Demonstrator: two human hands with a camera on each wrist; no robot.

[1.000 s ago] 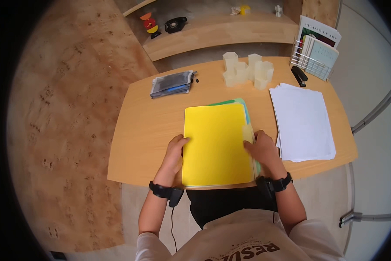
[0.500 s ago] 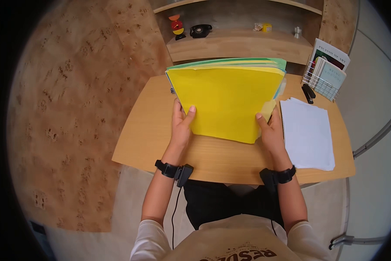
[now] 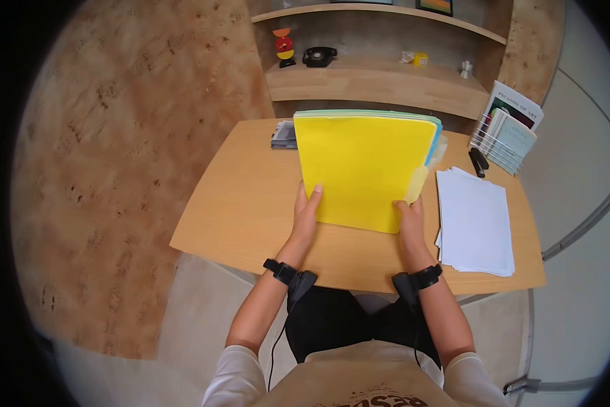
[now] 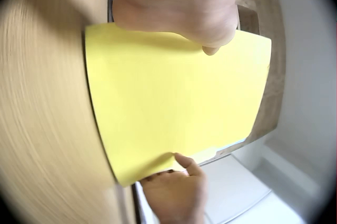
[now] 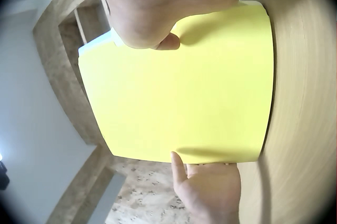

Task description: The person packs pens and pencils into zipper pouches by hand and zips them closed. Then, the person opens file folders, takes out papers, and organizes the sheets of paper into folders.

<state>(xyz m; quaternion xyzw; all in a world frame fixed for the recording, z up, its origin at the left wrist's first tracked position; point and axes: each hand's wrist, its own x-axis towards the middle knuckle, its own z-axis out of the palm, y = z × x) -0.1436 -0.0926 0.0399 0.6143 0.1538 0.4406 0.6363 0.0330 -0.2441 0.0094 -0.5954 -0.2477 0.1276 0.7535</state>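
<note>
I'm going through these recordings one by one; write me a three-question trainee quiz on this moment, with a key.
1. True or false: the left hand and the right hand hold the yellow folder at opposite sides.

2. Which item lies on the table between the stack of white paper and the wire rack?
A) a mug
B) a black stapler
C) a pair of scissors

3. Fill in the blank: the black telephone stands on a wooden ____.

Key: 1. true; 2. B; 3. shelf
</note>
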